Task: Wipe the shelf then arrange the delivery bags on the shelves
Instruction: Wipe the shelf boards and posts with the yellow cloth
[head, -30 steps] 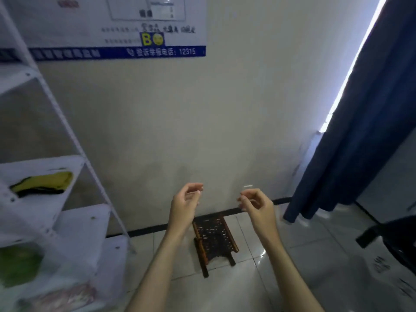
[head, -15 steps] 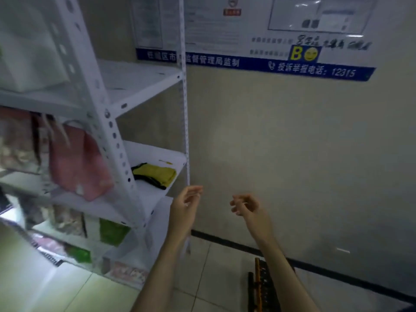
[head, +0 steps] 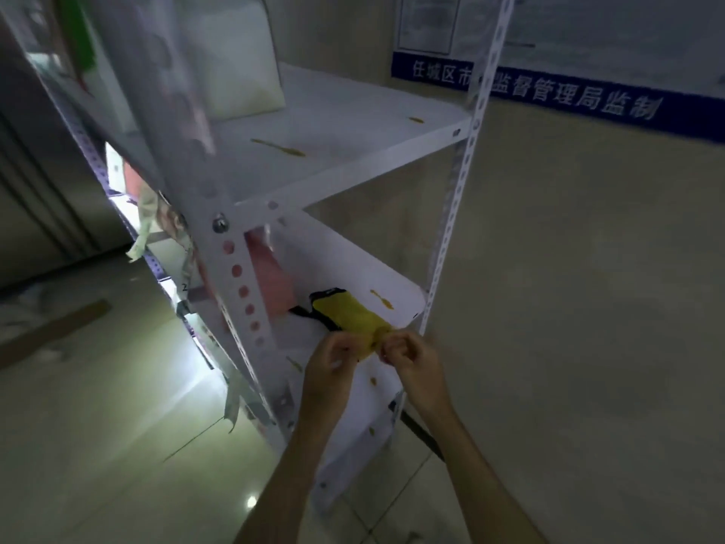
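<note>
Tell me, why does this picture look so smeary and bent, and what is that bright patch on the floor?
Head view: motion blur smears the bags at upper left and both hands at the yellow cloth; the wide lens bows the shelf posts; light glares off the floor tiles; the room is dim.

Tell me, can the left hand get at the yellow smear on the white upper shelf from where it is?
Probably yes. The left hand is busy pinching the yellow cloth one shelf below, but nothing covers the yellow smear on the white upper shelf.
</note>
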A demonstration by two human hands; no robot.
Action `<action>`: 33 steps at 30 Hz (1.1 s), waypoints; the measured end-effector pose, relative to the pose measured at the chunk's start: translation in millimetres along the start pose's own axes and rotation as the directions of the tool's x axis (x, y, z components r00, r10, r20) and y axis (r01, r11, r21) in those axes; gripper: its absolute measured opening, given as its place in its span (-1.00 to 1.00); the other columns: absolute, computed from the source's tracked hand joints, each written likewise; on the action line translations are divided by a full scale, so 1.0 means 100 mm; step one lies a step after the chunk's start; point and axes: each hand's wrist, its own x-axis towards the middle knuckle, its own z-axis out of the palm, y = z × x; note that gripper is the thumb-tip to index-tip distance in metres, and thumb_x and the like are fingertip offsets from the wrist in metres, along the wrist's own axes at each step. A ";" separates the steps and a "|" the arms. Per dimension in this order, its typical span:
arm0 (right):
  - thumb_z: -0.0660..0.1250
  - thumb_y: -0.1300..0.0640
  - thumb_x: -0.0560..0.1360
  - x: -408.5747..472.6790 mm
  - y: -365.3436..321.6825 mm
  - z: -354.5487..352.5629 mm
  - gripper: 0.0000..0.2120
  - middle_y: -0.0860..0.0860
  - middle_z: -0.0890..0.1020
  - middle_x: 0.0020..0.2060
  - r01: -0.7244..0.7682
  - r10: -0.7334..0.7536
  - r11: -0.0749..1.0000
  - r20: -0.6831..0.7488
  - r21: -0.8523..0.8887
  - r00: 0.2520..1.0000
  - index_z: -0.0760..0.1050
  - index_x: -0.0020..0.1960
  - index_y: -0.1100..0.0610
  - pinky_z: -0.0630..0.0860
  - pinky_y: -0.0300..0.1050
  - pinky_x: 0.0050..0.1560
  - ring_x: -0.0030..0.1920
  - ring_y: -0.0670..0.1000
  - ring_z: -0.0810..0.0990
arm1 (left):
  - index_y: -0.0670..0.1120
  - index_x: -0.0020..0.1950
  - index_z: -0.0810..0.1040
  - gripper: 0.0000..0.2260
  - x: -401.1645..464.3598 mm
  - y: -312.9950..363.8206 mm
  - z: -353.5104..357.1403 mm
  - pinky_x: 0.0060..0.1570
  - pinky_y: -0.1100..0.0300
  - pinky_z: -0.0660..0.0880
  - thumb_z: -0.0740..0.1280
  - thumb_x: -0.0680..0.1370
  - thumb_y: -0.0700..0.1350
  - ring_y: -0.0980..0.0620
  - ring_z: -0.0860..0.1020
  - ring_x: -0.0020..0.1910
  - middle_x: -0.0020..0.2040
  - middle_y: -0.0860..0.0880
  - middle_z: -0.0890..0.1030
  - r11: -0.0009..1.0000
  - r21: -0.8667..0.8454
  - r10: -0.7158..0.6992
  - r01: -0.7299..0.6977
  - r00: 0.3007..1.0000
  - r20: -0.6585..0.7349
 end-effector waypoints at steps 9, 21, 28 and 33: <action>0.36 0.22 0.55 1.12 0.04 0.42 -0.83 0.14 0.67 0.05 0.358 -0.261 0.890 0.328 -0.282 0.908 0.62 0.12 0.23 0.53 0.08 0.25 0.08 0.14 0.62 | -0.04 0.03 0.64 -0.74 0.42 0.07 0.14 0.05 0.39 0.51 0.26 0.65 -0.37 0.32 0.61 0.00 0.05 0.09 0.68 0.992 0.106 -0.024 0.061 0.946 -0.325; 0.27 0.15 0.64 1.32 0.40 0.83 -0.60 0.24 0.47 0.44 0.643 -0.348 0.639 0.586 -0.422 0.731 0.44 0.46 0.23 0.25 0.14 0.56 0.53 0.20 0.34 | -0.23 0.11 0.64 -0.84 0.18 0.01 0.20 0.05 0.27 0.56 0.27 0.67 -0.33 0.02 0.64 0.05 0.06 -0.04 0.67 0.973 0.205 0.012 0.106 0.864 -0.504; 0.42 0.26 0.55 1.04 0.35 0.54 -0.59 0.20 0.54 0.35 0.628 -0.355 0.712 0.610 -0.315 0.708 0.52 0.38 0.23 0.47 0.13 0.39 0.40 0.24 0.47 | 0.02 0.07 0.60 -0.76 -0.29 -0.01 0.23 -0.10 0.42 0.53 0.27 0.66 -0.31 0.13 0.64 0.07 0.06 0.01 0.69 0.988 0.071 -0.074 0.137 0.823 -0.562; 0.43 0.28 0.54 0.75 0.36 0.28 -0.60 0.13 0.59 0.29 0.686 -0.426 0.663 0.602 -0.300 0.675 0.55 0.38 0.18 0.46 0.03 0.34 0.31 0.21 0.55 | -0.04 0.10 0.63 -0.77 -0.63 -0.02 0.14 -0.03 0.44 0.50 0.30 0.61 -0.34 0.24 0.64 0.02 0.01 0.08 0.71 0.981 0.088 -0.076 0.171 0.765 -0.640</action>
